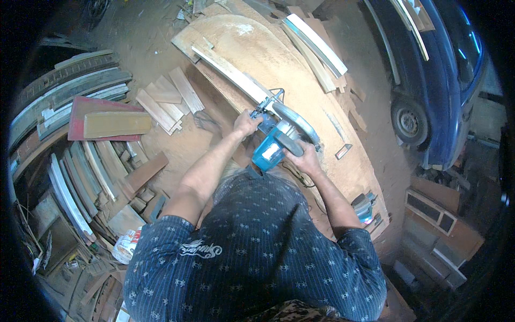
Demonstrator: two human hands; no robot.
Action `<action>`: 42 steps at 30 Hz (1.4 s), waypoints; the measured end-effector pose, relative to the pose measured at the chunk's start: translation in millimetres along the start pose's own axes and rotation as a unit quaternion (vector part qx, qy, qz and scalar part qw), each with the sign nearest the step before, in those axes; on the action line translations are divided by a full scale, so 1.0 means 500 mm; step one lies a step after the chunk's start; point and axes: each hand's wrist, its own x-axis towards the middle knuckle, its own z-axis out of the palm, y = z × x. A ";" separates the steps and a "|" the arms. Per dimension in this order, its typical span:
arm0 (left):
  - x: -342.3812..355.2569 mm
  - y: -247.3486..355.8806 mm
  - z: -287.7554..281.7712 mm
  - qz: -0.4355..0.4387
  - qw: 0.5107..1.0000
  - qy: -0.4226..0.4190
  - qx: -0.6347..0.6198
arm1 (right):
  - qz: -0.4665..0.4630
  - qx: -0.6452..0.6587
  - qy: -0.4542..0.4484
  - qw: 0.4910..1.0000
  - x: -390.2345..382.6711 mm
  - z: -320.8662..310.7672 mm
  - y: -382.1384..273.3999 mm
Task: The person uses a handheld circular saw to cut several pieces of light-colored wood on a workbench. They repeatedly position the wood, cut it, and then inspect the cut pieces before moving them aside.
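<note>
A teal circular saw [266,152] with a grey curved blade guard [299,121] sits at the near edge of a plywood-topped workbench [316,102]. My right hand [303,159] is wrapped round its rear handle. Bent fingers of my left hand [247,123] are closed at the front left of the saw, against its base; their tips are partly hidden. A long narrow wooden board [230,73] runs from the saw's front toward the far left of the bench. The blade itself is out of sight under the guard.
Short planks [170,99] lie on the dusty floor at left, near stacked lumber [80,86] and a bare foot [207,122]. Long strips [316,43] rest along the bench's far right side. Another power tool [363,206] sits at the bench's near right. A blue car [437,80] stands beyond.
</note>
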 end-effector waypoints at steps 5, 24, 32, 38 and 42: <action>0.003 0.005 -0.003 0.004 0.999 -0.006 0.031 | -0.003 0.009 0.018 1.000 0.001 0.012 0.012; 0.066 -0.021 -0.136 0.037 0.999 -0.020 -0.034 | -0.007 -0.046 0.020 0.999 0.096 0.069 -0.102; 0.090 -0.013 -0.196 0.051 0.997 -0.039 -0.050 | 0.000 -0.046 0.013 0.999 0.139 0.093 -0.142; 0.123 -0.036 -0.243 0.054 0.993 -0.050 -0.095 | 0.005 -0.027 0.000 1.000 0.176 0.119 -0.169; 0.135 -0.033 -0.277 0.063 0.992 -0.074 -0.076 | -0.015 -0.015 0.008 1.000 0.192 0.136 -0.180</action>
